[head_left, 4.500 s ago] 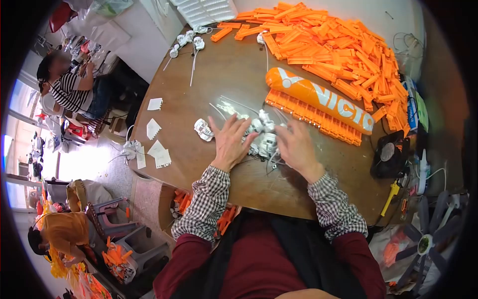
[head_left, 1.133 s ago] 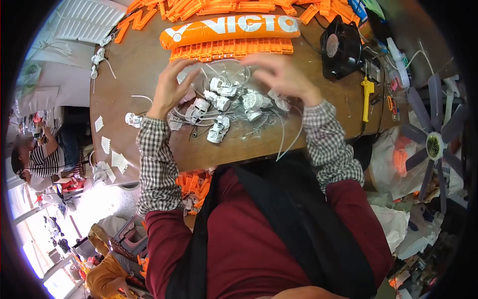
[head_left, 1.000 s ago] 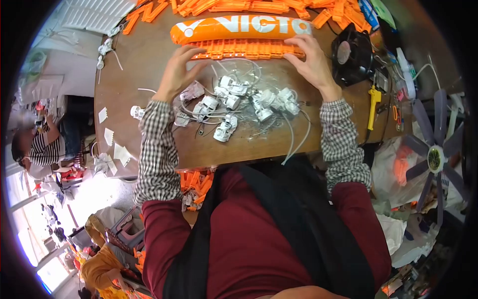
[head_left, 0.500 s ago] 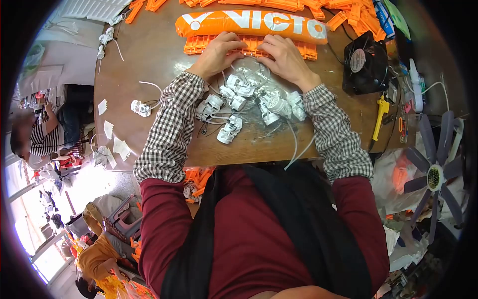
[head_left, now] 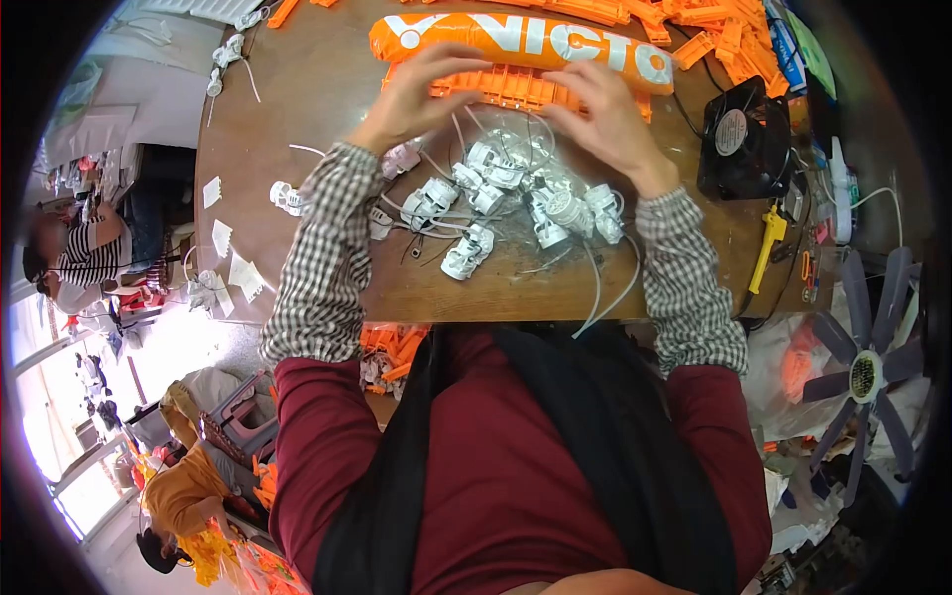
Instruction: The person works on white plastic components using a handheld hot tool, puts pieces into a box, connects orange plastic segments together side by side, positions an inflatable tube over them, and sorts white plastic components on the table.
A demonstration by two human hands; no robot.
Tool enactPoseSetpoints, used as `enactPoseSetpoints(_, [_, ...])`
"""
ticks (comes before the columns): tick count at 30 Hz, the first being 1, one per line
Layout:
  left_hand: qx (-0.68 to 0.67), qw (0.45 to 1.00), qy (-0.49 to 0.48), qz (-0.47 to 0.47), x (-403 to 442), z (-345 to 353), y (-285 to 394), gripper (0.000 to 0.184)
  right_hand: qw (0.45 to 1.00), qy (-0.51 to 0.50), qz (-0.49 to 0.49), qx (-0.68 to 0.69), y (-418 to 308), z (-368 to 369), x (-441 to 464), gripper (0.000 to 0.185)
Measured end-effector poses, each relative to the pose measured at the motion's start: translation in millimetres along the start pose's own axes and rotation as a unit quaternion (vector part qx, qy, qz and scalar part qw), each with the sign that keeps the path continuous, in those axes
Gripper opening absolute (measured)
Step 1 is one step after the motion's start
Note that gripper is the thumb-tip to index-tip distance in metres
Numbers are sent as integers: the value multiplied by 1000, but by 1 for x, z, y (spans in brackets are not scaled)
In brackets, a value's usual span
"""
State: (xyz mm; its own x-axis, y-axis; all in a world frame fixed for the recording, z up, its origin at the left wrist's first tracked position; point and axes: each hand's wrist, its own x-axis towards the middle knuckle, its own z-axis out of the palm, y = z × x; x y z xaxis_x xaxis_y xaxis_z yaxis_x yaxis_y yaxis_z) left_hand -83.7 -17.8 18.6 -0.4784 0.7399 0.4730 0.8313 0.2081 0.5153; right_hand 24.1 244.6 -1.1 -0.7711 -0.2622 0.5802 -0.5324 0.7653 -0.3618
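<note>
My left hand [head_left: 416, 97] is raised near the left part of a row of orange plastic pieces [head_left: 516, 87]. Its thumb and fingers are apart, with nothing between them. On the other side, my right hand [head_left: 607, 114] has its fingers spread too and holds nothing. Behind the row lies a long orange cushion-like roll [head_left: 526, 38] with white lettering. Between my forearms, several small white plastic assemblies [head_left: 486, 193] with white cords rest on clear plastic film [head_left: 555, 149].
A black square fan [head_left: 734, 139] and a yellow-handled tool [head_left: 766, 248] are at the right. More orange pieces [head_left: 729, 40] are heaped at the back right. Paper scraps [head_left: 243, 276] lie on the left. Two other people sit off to the left, and a grey-bladed fan [head_left: 865, 377] stands lower right.
Both hands have come off the orange row and moved apart, fingers opening. The whole view has shifted slightly.
</note>
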Motion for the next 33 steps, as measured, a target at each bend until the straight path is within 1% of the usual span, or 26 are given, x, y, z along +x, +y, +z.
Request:
enactPoseSetpoints(1, [-9, 1000, 26, -1, -2, -17, 6, 32, 998, 8, 40, 40, -6, -12, 0, 26])
enactPoseSetpoints(2, [-18, 999, 51, -2, -4, -32, 15, 28, 998, 6, 39, 41, -6, -18, -5, 26])
enactPoseSetpoints(3, [-19, 998, 52, -2, -7, -44, 26, 28, 993, -28, 98, 62, -4, -25, -10, 22])
enactPoseSetpoints(4, [-108, 988, 106, -44, -11, -54, 38, 25, 982, -62, 158, 82, -3, -30, -14, 19])
enactPoseSetpoints(5, [-198, 964, 158, -84, -14, -60, 49, 23, 987, -93, 114, 71, 2, -23, -21, 14])
enactPoseSetpoints(6, [-202, 963, 158, -81, -16, -64, 60, 23, 984, -147, 76, 63, -9, -24, -23, 14])
enactPoseSetpoints(8, [-220, 957, 176, -64, -19, -67, 78, 20, 972, -207, 109, 22, -29, -12, -30, 13])
enactPoseSetpoints(9, [-239, 952, 180, -63, -21, -66, 84, 20, 980, -184, 72, 30, -27, -7, -34, 15])
enactPoseSetpoints(10, [-238, 952, 182, -63, -24, -64, 89, 20, 980, -185, 70, 30, -26, -11, -36, 15])
enactPoseSetpoints(12, [-195, 963, 179, -52, -33, -62, 95, 20, 946, -303, 115, -5, -32, -24, -32, 20])
enactPoseSetpoints(13, [-194, 962, 185, -58, -39, -61, 95, 20, 931, -343, 119, 44, -25, -26, -35, 26])
enactPoseSetpoints(14, [-195, 961, 186, -57, -44, -60, 96, 20, 930, -344, 119, 43, -25, -27, -34, 26])
enactPoseSetpoints(16, [-228, 944, 216, -103, -51, -60, 102, 20, 954, -255, 109, 116, -26, -29, -28, 26])
enactPoseSetpoints(17, [-225, 944, 218, -104, -53, -61, 107, 20, 947, -247, 160, 130, -34, -27, -20, 27])
enactPoseSetpoints(18, [-251, 928, 249, -120, -51, -62, 115, 19, 947, -248, 155, 132, -34, -14, -15, 27])
enactPoseSetpoints(20, [-274, 909, 282, -135, -47, -68, 134, 18, 960, -224, 71, 152, -30, 21, -2, 32])
enactPoseSetpoints(22, [-292, 901, 322, -19, -40, -78, 156, 19, 936, -317, 121, 93, -60, 30, 22, 44])
enactPoseSetpoints(24, [-330, 891, 284, 132, -47, -99, 165, 55, 935, -329, 94, 98, -80, 37, 31, 45])
enactPoseSetpoints(25, [-370, 866, 291, 169, -52, -107, 176, 61, 933, -334, 86, 102, -80, 42, 32, 45])
enactPoseSetpoints(26, [-407, 839, 298, 205, -53, -114, 195, 67, 942, -317, 41, 106, -75, 47, 31, 45])
enactPoseSetpoints(27, [-485, 785, 332, 196, -52, -117, 219, 57, 948, -298, -2, 111, -72, 50, 30, 45])
enactPoseSetpoints(28, [-558, 722, 364, 188, -50, -122, 240, 50, 946, -304, -10, 114, -72, 45, 32, 45])
enactPoseSetpoints(29, [-551, 723, 372, 188, -42, -127, 246, 50, 957, -257, 16, 136, -75, 33, 37, 44])
enactPoseSetpoints(30, [-498, 753, 382, 199, -41, -136, 249, 50, 965, -209, 43, 155, -82, 20, 43, 43])
enactPoseSetpoints(32, [-393, 802, 393, 217, -38, -151, 268, 52, 974, -65, 29, 217, -115, -30, 61, 36])
enactPoseSetpoints(33, [-342, 822, 395, 225, -33, -160, 268, 53, 974, -68, 31, 213, -132, -59, 70, 36])
